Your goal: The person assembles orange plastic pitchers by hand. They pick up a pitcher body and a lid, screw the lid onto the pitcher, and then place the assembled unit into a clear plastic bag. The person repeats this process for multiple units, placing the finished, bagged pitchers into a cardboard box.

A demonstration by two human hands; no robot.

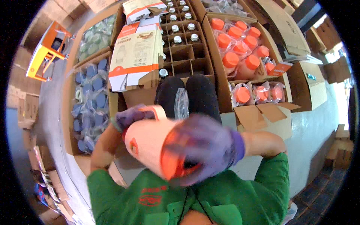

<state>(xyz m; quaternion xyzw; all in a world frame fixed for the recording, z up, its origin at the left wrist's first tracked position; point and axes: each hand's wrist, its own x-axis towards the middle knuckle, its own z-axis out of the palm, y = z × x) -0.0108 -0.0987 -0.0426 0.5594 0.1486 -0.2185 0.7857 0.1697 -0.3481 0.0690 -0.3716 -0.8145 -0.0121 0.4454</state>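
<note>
Pink jug [148, 142], held tilted just below the centre of the frame, orange mouth [171, 165] turned to the lower right. Gloved left hand [131, 117] curled against the jug's upper-left end, beside the handle [159, 111]. Gloved right hand [206, 146] blurred over the mouth, fingers seemingly bent; cannot tell whether pinching anything. Boxed orange-lidded bottles [230, 60] at upper right, blue-lidded containers [100, 100] at left.

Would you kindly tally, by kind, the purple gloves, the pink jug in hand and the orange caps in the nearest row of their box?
Purple gloves: 2
Pink jug: 1
Orange caps in the nearest row: 3
Total: 6
</note>
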